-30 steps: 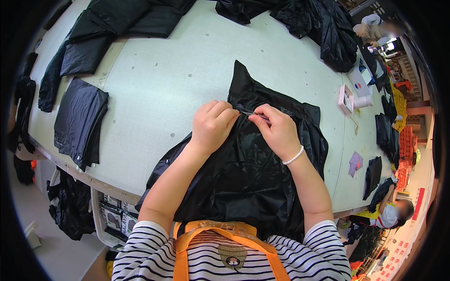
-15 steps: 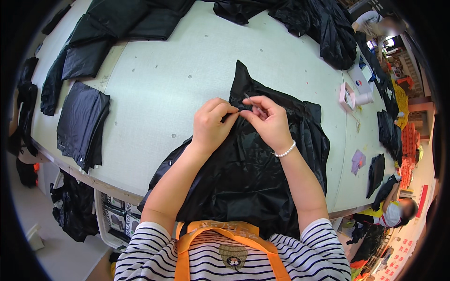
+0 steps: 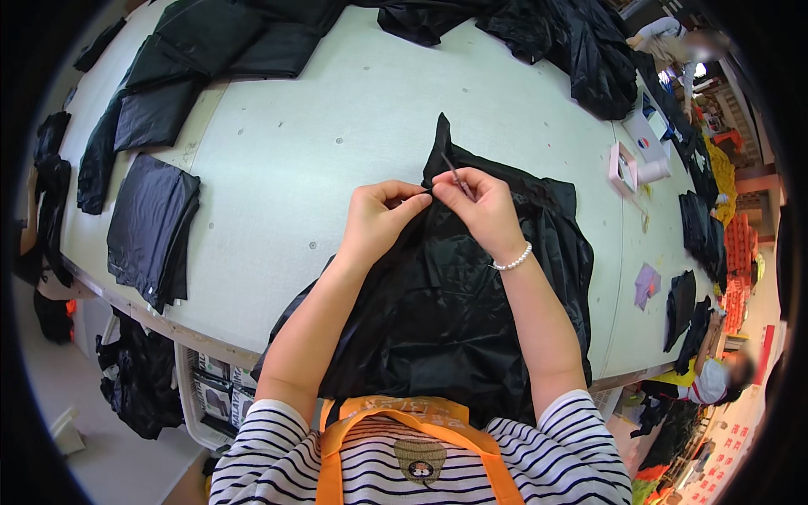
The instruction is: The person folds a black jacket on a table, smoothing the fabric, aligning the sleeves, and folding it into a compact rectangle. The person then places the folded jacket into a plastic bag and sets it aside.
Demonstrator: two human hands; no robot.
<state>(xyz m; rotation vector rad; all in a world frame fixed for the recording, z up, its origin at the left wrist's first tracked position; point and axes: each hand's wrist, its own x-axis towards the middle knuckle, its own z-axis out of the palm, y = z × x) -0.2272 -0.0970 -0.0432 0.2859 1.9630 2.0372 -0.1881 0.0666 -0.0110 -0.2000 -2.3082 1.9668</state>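
A glossy black garment (image 3: 438, 311) lies spread and wrinkled before me, its near part reaching my orange apron. My left hand (image 3: 383, 217) is closed, thumb and forefinger pinching the garment's edge near its upper left corner. Right beside it, my right hand (image 3: 482, 212) is closed too, its thumb and forefinger pressed to the same edge. Tucked in the right hand's fingers is a slim, pointed pair of thread snips (image 3: 455, 173), its tip pointing up and left. The exact bit of cloth between the fingertips is hidden. A narrow black flap stands up beyond my hands.
Folded black garments (image 3: 153, 227) lie stacked at the left of the pale table (image 3: 278, 185). More black cloth (image 3: 581, 50) is heaped at the far side. At right are a pink box (image 3: 623, 168) and a purple scrap (image 3: 646, 285). Other people work beyond the right edge.
My hands and the pinched edge have shifted slightly. The snips now point more steeply upward, and the flap above my hands stands narrower.
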